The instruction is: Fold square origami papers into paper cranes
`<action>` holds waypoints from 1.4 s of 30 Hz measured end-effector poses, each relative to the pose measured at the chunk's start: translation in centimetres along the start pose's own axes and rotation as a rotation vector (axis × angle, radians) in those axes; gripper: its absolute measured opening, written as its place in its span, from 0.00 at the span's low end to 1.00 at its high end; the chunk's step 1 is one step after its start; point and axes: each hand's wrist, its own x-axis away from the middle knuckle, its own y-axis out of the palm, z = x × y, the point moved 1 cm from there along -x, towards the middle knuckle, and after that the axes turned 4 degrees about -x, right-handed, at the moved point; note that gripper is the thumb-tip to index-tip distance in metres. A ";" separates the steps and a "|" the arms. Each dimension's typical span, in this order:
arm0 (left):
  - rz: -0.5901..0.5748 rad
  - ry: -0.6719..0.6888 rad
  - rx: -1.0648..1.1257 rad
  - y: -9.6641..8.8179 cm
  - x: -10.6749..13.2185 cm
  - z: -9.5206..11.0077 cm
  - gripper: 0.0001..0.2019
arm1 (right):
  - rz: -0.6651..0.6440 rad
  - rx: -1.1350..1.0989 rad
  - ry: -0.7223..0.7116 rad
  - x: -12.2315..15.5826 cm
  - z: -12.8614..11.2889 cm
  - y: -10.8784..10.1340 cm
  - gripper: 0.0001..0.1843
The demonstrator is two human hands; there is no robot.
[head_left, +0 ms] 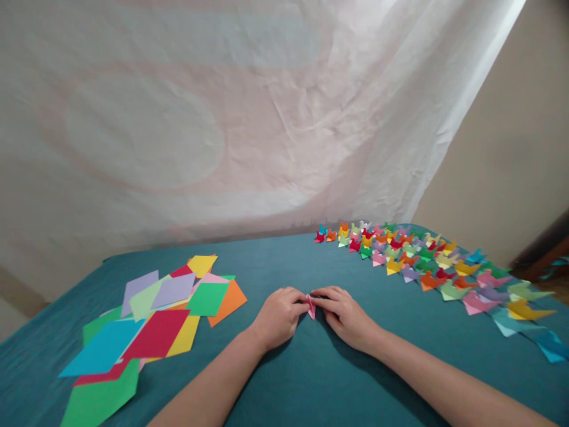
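Observation:
A small folded piece of pink origami paper (312, 308) stands narrow and pointed between my hands, over the middle of the table. My left hand (281, 314) pinches it from the left with thumb and forefinger, the other fingers curled. From the right, my right hand (344, 314) has its fingertips on the paper's upper part, thumb tucked below. The fingertips cover part of the paper, so its full shape is hidden.
Loose coloured paper sheets (160, 333) lie overlapping on the left of the teal tablecloth (267, 255). Rows of folded paper birds (429, 281) stand on the right, up to the table's edge. Behind the table hangs a pale cloth (249, 130).

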 end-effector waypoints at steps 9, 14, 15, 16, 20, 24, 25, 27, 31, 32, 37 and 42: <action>0.028 -0.083 0.090 0.0 0.1 -0.3 0.15 | -0.060 0.062 -0.059 -0.2 -0.5 -0.2 0.21; 0.082 -0.169 0.097 -0.3 0.0 -0.5 0.16 | -0.102 0.107 -0.047 -0.2 -0.7 -0.4 0.19; 0.095 -0.152 0.106 -0.3 0.0 -0.5 0.18 | -0.108 0.113 -0.048 -0.2 -0.8 -0.4 0.19; 0.101 -0.122 0.113 -0.3 -0.1 -0.5 0.19 | -0.111 0.118 -0.050 -0.3 -0.8 -0.5 0.18; 0.058 -0.010 0.098 0.0 -0.2 -0.4 0.21 | -0.110 0.132 -0.056 -0.3 -0.9 -0.5 0.18; 0.004 -0.006 0.056 0.0 -0.2 -0.4 0.19 | -0.105 0.134 -0.057 -0.4 -0.9 -0.5 0.18; -0.006 -0.004 0.045 0.0 -0.3 -0.4 0.19 | -0.104 0.132 -0.059 -0.4 -0.9 -0.6 0.18; -0.020 -0.001 0.022 -0.2 -0.3 -0.3 0.18 | -0.106 0.131 -0.064 -0.4 -0.9 -0.7 0.17; -0.041 0.000 -0.023 -0.3 -0.4 -0.2 0.15 | -0.124 0.145 -0.095 -0.3 -1.1 -1.2 0.20; -0.045 0.000 -0.030 -0.3 -0.4 -0.2 0.14 | -0.132 0.147 -0.107 -0.3 -1.2 -1.3 0.21; -0.050 0.003 -0.044 -0.3 -0.4 -0.2 0.14 | -0.181 0.115 -0.164 -0.4 -1.4 -1.9 0.19; -0.052 -0.003 -0.048 -0.2 -0.5 -0.2 0.14 | -0.225 0.132 -0.212 -0.6 -1.4 -2.1 0.16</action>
